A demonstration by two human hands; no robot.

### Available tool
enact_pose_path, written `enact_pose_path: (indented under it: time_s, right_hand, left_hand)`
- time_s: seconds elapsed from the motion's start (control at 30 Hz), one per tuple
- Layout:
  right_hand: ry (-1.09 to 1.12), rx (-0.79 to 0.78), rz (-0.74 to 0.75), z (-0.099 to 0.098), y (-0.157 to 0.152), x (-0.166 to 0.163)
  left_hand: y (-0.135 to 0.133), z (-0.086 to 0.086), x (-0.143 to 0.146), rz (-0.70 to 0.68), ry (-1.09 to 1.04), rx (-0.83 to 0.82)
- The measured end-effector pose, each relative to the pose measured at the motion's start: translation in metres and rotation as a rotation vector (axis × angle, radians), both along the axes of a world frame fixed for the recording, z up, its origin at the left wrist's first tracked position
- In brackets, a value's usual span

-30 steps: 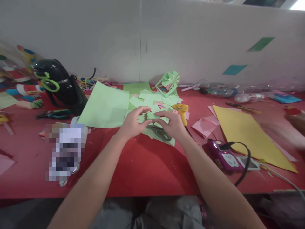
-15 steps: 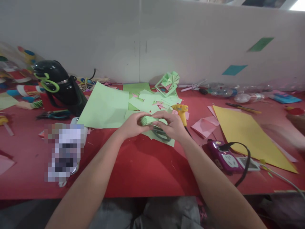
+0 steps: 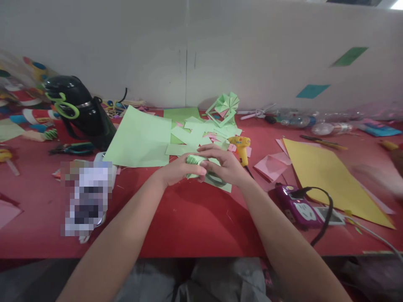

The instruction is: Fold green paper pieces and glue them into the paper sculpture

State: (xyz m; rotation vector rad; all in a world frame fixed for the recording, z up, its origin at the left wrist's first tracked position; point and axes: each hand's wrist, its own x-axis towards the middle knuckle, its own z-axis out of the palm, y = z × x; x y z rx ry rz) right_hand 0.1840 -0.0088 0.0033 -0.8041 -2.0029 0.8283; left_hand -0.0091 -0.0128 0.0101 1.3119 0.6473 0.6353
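Between my two hands is a small pleated stack of light green paper (image 3: 194, 159), its folded edges turned toward me. My left hand (image 3: 179, 169) grips its left side, with the thumb across the front. My right hand (image 3: 223, 162) pinches its right end with curled fingers. Under my right hand lies a pair of dark-handled scissors (image 3: 216, 180), partly hidden, on a light green sheet. Just beyond, green paper scraps (image 3: 197, 130) cover the table. A yellow glue gun (image 3: 241, 147) lies right of my right hand.
A folded green paper flower (image 3: 227, 105) stands by the wall. At left are a large green sheet (image 3: 141, 138), a black bottle (image 3: 82, 109) and a blurred-out phone (image 3: 90, 197). Rightward lie pink paper (image 3: 272, 165), a purple power strip (image 3: 297, 207) and a yellow sheet (image 3: 336, 180).
The pleated paper has tilted so that more of its folded edges show. My left thumb has come down over its front, and my right fingers have straightened a little.
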Motion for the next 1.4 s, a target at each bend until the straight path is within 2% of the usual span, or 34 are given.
enact_pose_path:
  time_s: [0.17, 0.33, 0.5, 0.67, 0.83, 1.0, 1.2, 1.3, 1.4]
  right_hand:
    - [-0.044, 0.174, -0.111, -0.006, -0.006, -0.012]
    - [-0.118, 0.153, -0.045, -0.004, -0.014, -0.017]
    - [-0.189, 0.211, -0.032, -0.004, -0.016, -0.019]
    - [-0.23, 0.23, -0.084, -0.013, -0.012, -0.024]
    - [-0.216, 0.217, -0.161, -0.014, -0.012, -0.023]
    - [-0.224, 0.192, -0.172, -0.013, -0.012, -0.022]
    - [-0.237, 0.244, -0.185, -0.013, -0.01, -0.021]
    - [-0.232, 0.24, -0.162, -0.009, -0.012, -0.02]
    - [-0.196, 0.168, -0.068, -0.002, -0.013, -0.016]
  left_hand:
    - [0.0, -0.003, 0.009, 0.238, 0.035, 0.041]
    - [0.002, -0.009, 0.01, 0.255, 0.008, -0.009]
    - [0.002, -0.01, 0.015, 0.333, -0.029, -0.07]
    - [-0.002, -0.004, 0.017, 0.32, -0.017, -0.117]
    - [-0.003, -0.006, 0.019, 0.292, -0.075, -0.178]
    - [-0.004, -0.009, 0.027, 0.355, -0.042, -0.14]
    - [-0.005, -0.013, 0.031, 0.378, -0.063, -0.09]
    - [-0.005, -0.013, 0.03, 0.386, -0.055, -0.089]
    - [-0.003, -0.01, 0.024, 0.388, 0.019, -0.08]
